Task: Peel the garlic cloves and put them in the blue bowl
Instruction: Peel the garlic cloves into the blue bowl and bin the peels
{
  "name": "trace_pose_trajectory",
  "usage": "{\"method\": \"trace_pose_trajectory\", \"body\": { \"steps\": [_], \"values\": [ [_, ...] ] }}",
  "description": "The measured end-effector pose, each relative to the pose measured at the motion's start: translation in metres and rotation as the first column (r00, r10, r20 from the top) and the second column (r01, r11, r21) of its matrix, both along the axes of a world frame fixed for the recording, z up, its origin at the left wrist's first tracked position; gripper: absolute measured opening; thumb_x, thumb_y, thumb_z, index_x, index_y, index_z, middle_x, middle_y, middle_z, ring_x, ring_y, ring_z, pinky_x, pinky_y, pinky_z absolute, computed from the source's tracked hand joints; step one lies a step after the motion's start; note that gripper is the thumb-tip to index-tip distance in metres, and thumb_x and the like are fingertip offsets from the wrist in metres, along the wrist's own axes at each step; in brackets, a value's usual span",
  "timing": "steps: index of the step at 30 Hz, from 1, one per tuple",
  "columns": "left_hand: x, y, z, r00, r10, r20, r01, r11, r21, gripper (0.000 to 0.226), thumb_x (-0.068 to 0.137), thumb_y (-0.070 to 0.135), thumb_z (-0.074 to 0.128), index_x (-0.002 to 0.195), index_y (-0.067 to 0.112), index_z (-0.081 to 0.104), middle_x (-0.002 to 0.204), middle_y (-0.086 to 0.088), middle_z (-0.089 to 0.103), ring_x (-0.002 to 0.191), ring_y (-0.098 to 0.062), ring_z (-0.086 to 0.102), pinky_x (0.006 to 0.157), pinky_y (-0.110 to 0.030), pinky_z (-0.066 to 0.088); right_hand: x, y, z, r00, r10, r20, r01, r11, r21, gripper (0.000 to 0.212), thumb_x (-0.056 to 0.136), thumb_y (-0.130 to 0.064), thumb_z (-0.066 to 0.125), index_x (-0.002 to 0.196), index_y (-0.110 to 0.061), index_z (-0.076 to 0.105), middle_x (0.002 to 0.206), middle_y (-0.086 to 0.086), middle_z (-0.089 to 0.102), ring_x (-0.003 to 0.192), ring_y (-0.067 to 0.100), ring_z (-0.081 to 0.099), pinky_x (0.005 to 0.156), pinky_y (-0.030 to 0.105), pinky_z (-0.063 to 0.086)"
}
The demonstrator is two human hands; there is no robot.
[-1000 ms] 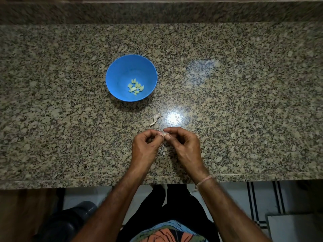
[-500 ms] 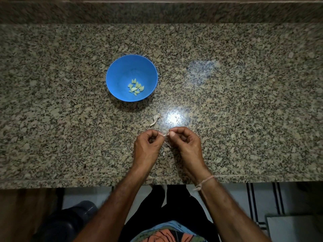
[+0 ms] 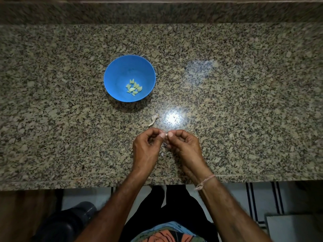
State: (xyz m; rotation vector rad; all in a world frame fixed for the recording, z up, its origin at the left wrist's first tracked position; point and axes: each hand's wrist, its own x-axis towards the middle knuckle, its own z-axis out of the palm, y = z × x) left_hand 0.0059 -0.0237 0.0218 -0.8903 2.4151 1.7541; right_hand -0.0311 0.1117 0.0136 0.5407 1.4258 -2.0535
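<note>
A garlic clove (image 3: 165, 134) is pinched between the curled fingertips of the left hand (image 3: 146, 151) and the right hand (image 3: 185, 147), above the middle of the worktop's (image 3: 244, 102) front edge. Its long axis cannot be told, as it is mostly hidden. Peeled cloves (image 3: 134, 88) are held in the blue bowl (image 3: 112, 70), set farther back and to the left.

Forearms (image 3: 120, 196) bare, thin pale-pink thread (image 3: 207, 179) knotted at wrist behind right hand (image 3: 185, 147), frayed ends at its knot, black trousers (image 3: 180, 206) below-left of thread, orange, blue and black printed shirt (image 3: 167, 233) farther below thread
</note>
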Motion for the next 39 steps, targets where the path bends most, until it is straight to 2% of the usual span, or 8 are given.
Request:
{"method": "trace_pose_trajectory", "body": {
  "steps": [7,18,21,25,29,34,36,39],
  "values": [
    [-0.004,0.001,0.003,0.996,-0.088,0.01,0.089,0.992,-0.09,0.01,0.102,0.023,0.063,0.093,0.021,0.066,0.09,0.007,0.069,0.088,-0.01,0.066,0.075,-0.032,0.056,0.001,0.0,-0.005,0.958,0.148,-0.245,-0.084,0.964,0.253,0.011,0.097,-0.015,0.073,0.097,-0.005,0.071,0.097,0.019,0.073,0.097,0.038,0.072,0.09,0.047,0.063],
    [-0.01,-0.009,0.003,0.956,-0.141,0.256,0.092,0.976,0.196,0.016,0.104,0.03,0.06,0.097,0.021,0.071,0.096,0.0,0.071,0.091,-0.014,0.066,0.079,-0.032,0.054,-0.001,-0.002,-0.003,0.749,0.47,-0.467,-0.073,0.759,0.647,0.012,0.1,-0.008,0.067,0.089,-0.01,0.067,0.077,-0.007,0.063,0.067,0.0,0.056,0.06,0.01,0.043],
    [-0.01,-0.008,0.007,0.961,-0.198,0.193,0.216,0.973,-0.077,0.015,0.104,0.025,0.06,0.091,0.018,0.063,0.088,0.004,0.065,0.078,-0.012,0.058,0.064,-0.028,0.043,-0.005,-0.004,0.0,0.89,0.4,-0.221,-0.223,0.802,0.554,0.013,0.101,-0.014,0.067,0.09,-0.007,0.069,0.079,0.002,0.07,0.068,0.006,0.061,0.069,0.018,0.051],
    [-0.004,-0.005,0.007,0.944,-0.325,0.049,0.305,0.807,-0.505,0.024,0.099,0.007,0.058,0.089,0.025,0.046,0.087,0.007,0.053,0.072,-0.016,0.048,0.056,-0.029,0.027,-0.019,-0.004,0.009,0.938,0.194,0.286,-0.225,0.971,0.078,0.01,0.098,-0.006,0.067,0.101,0.004,0.069,0.083,0.012,0.073,0.07,0.017,0.069,0.075,0.033,0.061],
    [-0.006,-0.008,0.004,0.959,-0.242,0.146,0.274,0.922,-0.273,0.014,0.103,0.018,0.056,0.089,0.017,0.056,0.084,0.005,0.059,0.072,-0.012,0.052,0.059,-0.029,0.034,-0.014,-0.006,0.008,0.966,0.126,0.226,-0.148,0.985,0.083,0.016,0.097,-0.002,0.068,0.112,0.003,0.067,0.101,0.018,0.073,0.079,0.02,0.07,0.073,0.03,0.062],
    [-0.009,-0.018,0.005,0.906,-0.183,0.382,0.019,0.919,0.394,0.027,0.108,0.027,0.055,0.104,0.003,0.067,0.069,0.003,0.053,0.057,-0.01,0.041,0.05,-0.025,0.032,0.003,-0.008,0.007,0.808,0.41,-0.423,-0.123,0.82,0.558,0.006,0.097,-0.008,0.071,0.1,-0.013,0.072,0.092,-0.002,0.074,0.086,0.011,0.071,0.072,0.022,0.059],
    [-0.006,-0.024,0.005,0.885,-0.209,0.417,-0.04,0.857,0.513,0.022,0.108,0.025,0.054,0.1,0.008,0.067,0.065,0.005,0.053,0.053,-0.009,0.038,0.047,-0.026,0.027,0.004,-0.008,0.007,0.765,0.458,-0.452,-0.127,0.796,0.591,0.006,0.096,-0.01,0.072,0.099,-0.015,0.071,0.092,-0.004,0.074,0.087,0.012,0.071,0.076,0.025,0.061],
    [-0.002,-0.023,0.015,0.9,-0.214,0.381,0.056,0.921,0.385,0.018,0.108,0.023,0.053,0.094,0.014,0.062,0.072,0.005,0.056,0.057,-0.009,0.042,0.05,-0.024,0.029,0.001,-0.01,0.017,0.931,0.316,-0.18,-0.225,0.89,0.397,0.008,0.096,-0.003,0.069,0.103,-0.009,0.068,0.091,0.005,0.073,0.079,0.014,0.07,0.071,0.024,0.061]
  ]
}}
